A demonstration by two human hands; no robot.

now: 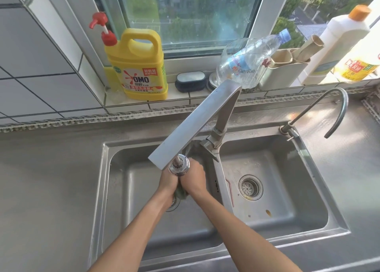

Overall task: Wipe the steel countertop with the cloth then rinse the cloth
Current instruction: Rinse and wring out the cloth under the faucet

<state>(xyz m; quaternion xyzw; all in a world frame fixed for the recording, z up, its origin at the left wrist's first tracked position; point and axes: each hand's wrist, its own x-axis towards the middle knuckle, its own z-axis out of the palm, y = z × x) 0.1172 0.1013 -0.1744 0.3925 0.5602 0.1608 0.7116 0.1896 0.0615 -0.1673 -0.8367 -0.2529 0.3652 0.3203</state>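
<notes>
Over the left basin of the sink (107, 189), under the tap head (178, 167), the left hand (167, 182) and right hand (194, 178) both grip the bunched greenish cloth (181, 194), fingers curled tight round it, above the drain.

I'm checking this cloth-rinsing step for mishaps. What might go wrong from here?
1. Both hands, left hand and right hand, wring the green cloth right under the chrome faucet head; lifting them may knock knuckles against it.
2. The cloth hangs just above the left basin's drain; if dropped, it might cover the drain.
3. Squeezing this high in the steel double sink may splash the wiped steel countertop.
</notes>
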